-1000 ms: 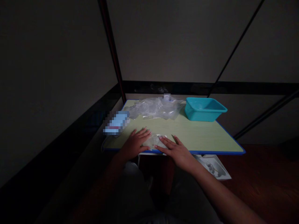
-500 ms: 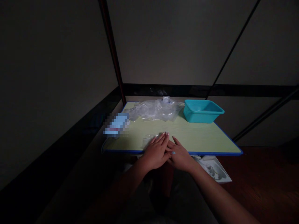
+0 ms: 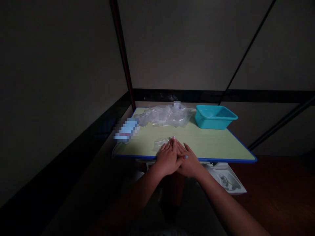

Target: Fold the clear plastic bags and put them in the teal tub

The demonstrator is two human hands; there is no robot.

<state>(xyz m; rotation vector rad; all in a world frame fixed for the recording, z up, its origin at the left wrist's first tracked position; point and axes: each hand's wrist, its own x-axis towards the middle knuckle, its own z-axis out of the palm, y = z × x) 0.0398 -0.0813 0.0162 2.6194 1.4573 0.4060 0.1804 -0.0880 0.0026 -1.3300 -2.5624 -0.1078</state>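
Note:
My left hand lies at the near edge of the table, fingers stretched forward and holding nothing. Its thumb rests across the inner side of my right hand, and the fingertips of both hands meet. The right hand is also flat, its thumb not clearly visible and one finger lifted a little away from the others. Just beyond the left fingers is a small clear plastic bag, part of it hidden by that hand.
A large crumpled sheet of clear plastic spreads along the back of the pale green table. To its right stands a turquoise basin. A blurred light-blue object sits at the left edge. Below the tabletop, a white open box juts out.
The view has shifted slightly, so the table and the things on it appear a little farther right. The fingertips of my two hands have drawn closer together.

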